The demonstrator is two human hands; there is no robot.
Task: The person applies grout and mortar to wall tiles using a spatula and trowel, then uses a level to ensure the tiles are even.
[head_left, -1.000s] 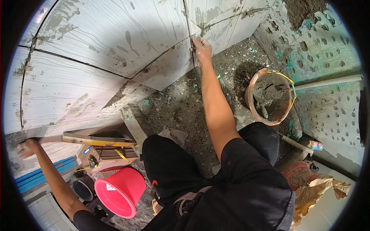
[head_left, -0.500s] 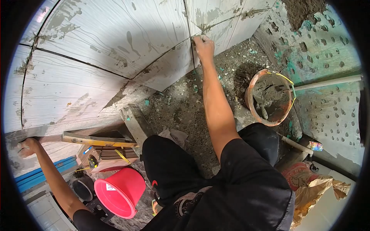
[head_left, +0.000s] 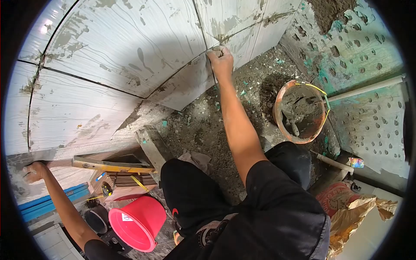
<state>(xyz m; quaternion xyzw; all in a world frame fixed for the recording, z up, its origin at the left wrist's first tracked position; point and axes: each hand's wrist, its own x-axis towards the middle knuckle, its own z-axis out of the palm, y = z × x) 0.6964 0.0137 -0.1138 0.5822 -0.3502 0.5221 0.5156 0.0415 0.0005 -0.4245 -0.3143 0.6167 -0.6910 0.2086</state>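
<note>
My right hand (head_left: 221, 63) is at the wall, its fingers closed near the crossing of the tile joints. Whatever it may be pinching is too small to make out. Beside it, the lower wall tile (head_left: 184, 82) has a broken-off bottom edge above bare ground. Far to the left, my left hand (head_left: 34, 171) is against the lower wall, its fingers bent and closed. I cannot make out anything in it. Large white wall tiles (head_left: 130, 47) with grey mortar smears and dark joints span the space between both hands.
A bucket of mortar (head_left: 301, 113) with a trowel (head_left: 295, 128) stands on the rough floor at right. At lower left are a red bucket (head_left: 138, 223), a spirit level (head_left: 113, 164), a tape measure (head_left: 106, 188) and stacked tiles (head_left: 128, 183). A torn paper bag (head_left: 351, 221) lies at lower right.
The view has shifted slightly, moving the wall and floor things in the picture. Both hands stay at nearly the same spots on the wall; my right hand's fingers look slightly more curled.
</note>
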